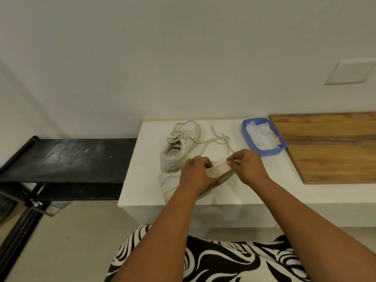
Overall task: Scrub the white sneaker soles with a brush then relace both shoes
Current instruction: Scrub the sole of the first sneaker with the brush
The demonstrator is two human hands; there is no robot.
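Zebra-striped black-and-white clothing (223, 259) fills the bottom of the view at 6 o'clock, closest to the camera, with both bare forearms reaching up from it to the white bench (142, 180).

At 9 o'clock of the bench stands a black rack (67, 159), its top shelf smeared with pale dust. At 3 o'clock a wooden board (329, 143) lies on the bench, and just beside its left edge sits a blue tray (245, 132) holding crumpled white cloths, one stained brown.

Two white sneakers sit mid-bench. The far sneaker (179, 147) stands upright at 12 o'clock of the hands, its lace threaded only loosely. A loose lace (219, 140) trails across the bench at 1 o'clock. The near sneaker (173, 184) lies tipped on its side, sole edge turned towards the person.

The left hand (196, 175) grips the near sneaker, fingers curled over it to steady it. The right hand (248, 165) pinches the back of a pale brush (220, 170), whose bristles rest on the sole edge.

This looks like the scrubbing step, with relacing not yet begun. To do it well, the left hand should brace the sneaker firmly against the bench so it cannot skid, while the brush works in short strokes along the sole rim, turning the sneaker to reach every side.
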